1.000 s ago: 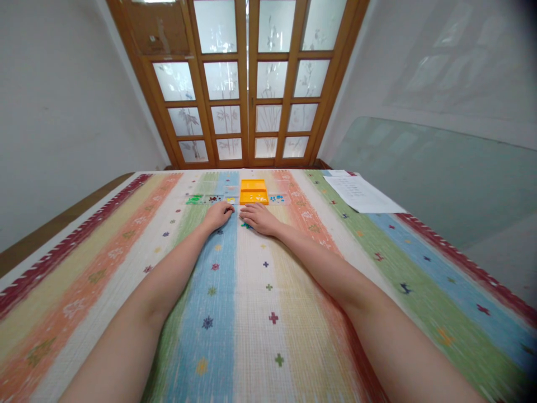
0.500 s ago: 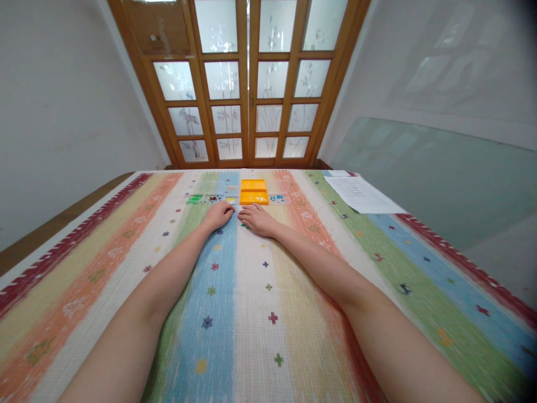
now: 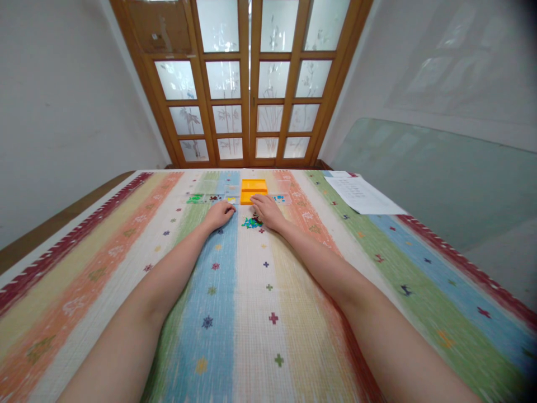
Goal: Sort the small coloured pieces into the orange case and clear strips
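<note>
My left hand (image 3: 220, 214) rests on the cloth with its fingers curled in. What it holds, if anything, is too small to make out. My right hand (image 3: 267, 211) reaches to the open yellow-orange box (image 3: 248, 198), its fingertips over the front half and drawn together. Whatever lies between them does not show. Beneath and left of that hand is a small pile of blue, green and dark pieces (image 3: 250, 223). Clear boxes flank the orange one: green pieces (image 3: 194, 198), dark red pieces (image 3: 215, 198) and yellow pieces (image 3: 230, 200) lie on the left, blue pieces (image 3: 279, 198) on the right.
A striped, patterned tablecloth (image 3: 251, 336) covers the table. Written paper sheets (image 3: 363, 195) lie at the far right. Beyond the table's back edge stand wooden doors with glass panes (image 3: 272, 78), and a greenish glass panel (image 3: 428, 173) leans by the right wall.
My right hand has moved forward and right, from over the pile to the front of the orange box. The pile of small pieces now shows. My left hand stays in place.
</note>
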`<control>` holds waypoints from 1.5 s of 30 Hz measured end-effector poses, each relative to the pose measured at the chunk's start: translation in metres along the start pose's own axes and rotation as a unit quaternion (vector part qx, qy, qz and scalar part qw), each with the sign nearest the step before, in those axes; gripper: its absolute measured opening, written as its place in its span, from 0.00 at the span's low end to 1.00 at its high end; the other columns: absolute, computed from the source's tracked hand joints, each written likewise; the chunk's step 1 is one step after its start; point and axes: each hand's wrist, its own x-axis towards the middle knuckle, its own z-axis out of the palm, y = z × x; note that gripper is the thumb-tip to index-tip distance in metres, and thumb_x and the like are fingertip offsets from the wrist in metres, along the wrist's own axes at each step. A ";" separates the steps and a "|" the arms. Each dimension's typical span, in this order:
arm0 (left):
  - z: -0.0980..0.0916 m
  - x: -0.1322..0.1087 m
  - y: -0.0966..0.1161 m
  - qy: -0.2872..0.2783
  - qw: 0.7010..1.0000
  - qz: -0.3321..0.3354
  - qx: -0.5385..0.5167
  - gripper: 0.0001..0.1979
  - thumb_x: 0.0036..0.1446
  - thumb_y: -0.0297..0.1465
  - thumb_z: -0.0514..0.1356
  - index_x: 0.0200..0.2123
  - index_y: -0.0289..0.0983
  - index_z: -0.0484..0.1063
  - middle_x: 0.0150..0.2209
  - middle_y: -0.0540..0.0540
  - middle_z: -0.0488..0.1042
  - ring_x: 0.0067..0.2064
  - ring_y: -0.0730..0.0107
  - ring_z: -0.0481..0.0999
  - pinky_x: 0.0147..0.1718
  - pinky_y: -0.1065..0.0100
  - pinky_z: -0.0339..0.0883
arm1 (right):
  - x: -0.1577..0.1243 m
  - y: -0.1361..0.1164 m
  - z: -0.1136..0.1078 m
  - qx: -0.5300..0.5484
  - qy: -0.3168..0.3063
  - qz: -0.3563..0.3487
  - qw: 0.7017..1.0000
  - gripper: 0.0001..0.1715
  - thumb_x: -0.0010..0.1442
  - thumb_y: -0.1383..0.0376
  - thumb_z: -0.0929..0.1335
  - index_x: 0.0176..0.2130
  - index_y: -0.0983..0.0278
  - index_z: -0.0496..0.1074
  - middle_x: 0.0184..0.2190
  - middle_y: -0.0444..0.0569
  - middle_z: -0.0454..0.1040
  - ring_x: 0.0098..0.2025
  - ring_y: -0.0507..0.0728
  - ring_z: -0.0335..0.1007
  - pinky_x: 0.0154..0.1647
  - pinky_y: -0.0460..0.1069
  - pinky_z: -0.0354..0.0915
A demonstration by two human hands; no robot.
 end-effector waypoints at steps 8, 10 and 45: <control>-0.006 -0.001 0.014 -0.028 0.999 0.026 -0.018 0.14 0.66 0.34 0.57 0.42 0.38 0.84 0.41 0.42 0.80 0.44 0.57 0.78 0.49 0.58 0.70 | -0.001 0.036 0.004 -0.023 0.047 0.082 0.995 0.28 0.78 0.60 0.56 0.65 0.64 0.74 0.66 0.60 0.73 0.70 0.67 0.63 0.72 0.65 0.58; -0.007 -0.001 0.018 -0.035 0.998 0.035 -0.024 0.14 0.65 0.34 0.58 0.42 0.38 0.84 0.40 0.42 0.80 0.44 0.58 0.77 0.49 0.59 0.70 | -0.003 0.039 0.007 -0.033 0.038 0.089 0.995 0.28 0.78 0.59 0.57 0.66 0.64 0.73 0.68 0.59 0.70 0.73 0.67 0.59 0.73 0.66 0.56; -0.024 0.006 -0.032 0.206 0.851 -0.242 -0.417 0.16 0.50 0.42 0.68 0.36 0.39 0.71 0.29 0.52 0.71 0.27 0.74 0.66 0.27 0.72 0.60 | -0.008 0.034 0.004 -0.005 0.065 0.087 0.994 0.23 0.77 0.58 0.61 0.55 0.63 0.82 0.62 0.59 0.76 0.64 0.66 0.69 0.69 0.63 0.62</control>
